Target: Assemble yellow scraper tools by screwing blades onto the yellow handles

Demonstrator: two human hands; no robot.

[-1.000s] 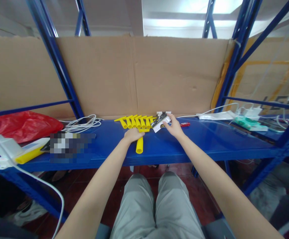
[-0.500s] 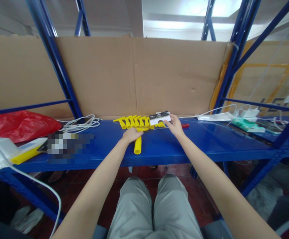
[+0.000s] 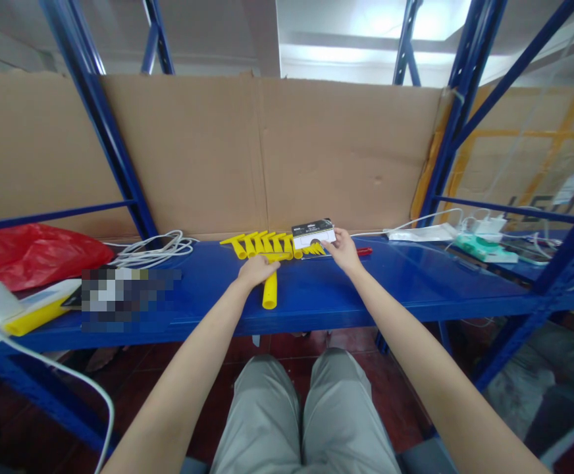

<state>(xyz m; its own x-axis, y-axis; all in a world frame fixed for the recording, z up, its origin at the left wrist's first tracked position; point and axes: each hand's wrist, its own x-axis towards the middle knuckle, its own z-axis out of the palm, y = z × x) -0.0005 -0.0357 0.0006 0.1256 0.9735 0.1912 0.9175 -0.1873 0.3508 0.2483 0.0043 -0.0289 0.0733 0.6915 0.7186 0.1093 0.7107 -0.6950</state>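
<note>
My left hand (image 3: 256, 270) is closed on a yellow T-shaped tool (image 3: 270, 293), gripping it near its crossbar. The tool's round tubular handle points toward me, over the blue shelf. In my right hand (image 3: 343, 250) is a black and white printed card (image 3: 313, 235), pinched at its right end and tilted up. Behind and beside my left hand lies a row of several similar yellow T-shaped tools (image 3: 251, 245). Smaller yellow pieces (image 3: 313, 249) show just under the card, partly hidden by it. A red object (image 3: 365, 251) rests right of my right hand.
The blue metal shelf (image 3: 405, 280) has a cardboard sheet (image 3: 183, 158) standing behind it. At left are a red plastic bag (image 3: 35, 253), coiled white cable (image 3: 156, 249) and a pixelated patch. A green and white item (image 3: 484, 247) and cables lie at right.
The card in my right hand has tilted so more of its printed face shows. My left hand keeps hold of the yellow tool. The whole view has shifted slightly.
</note>
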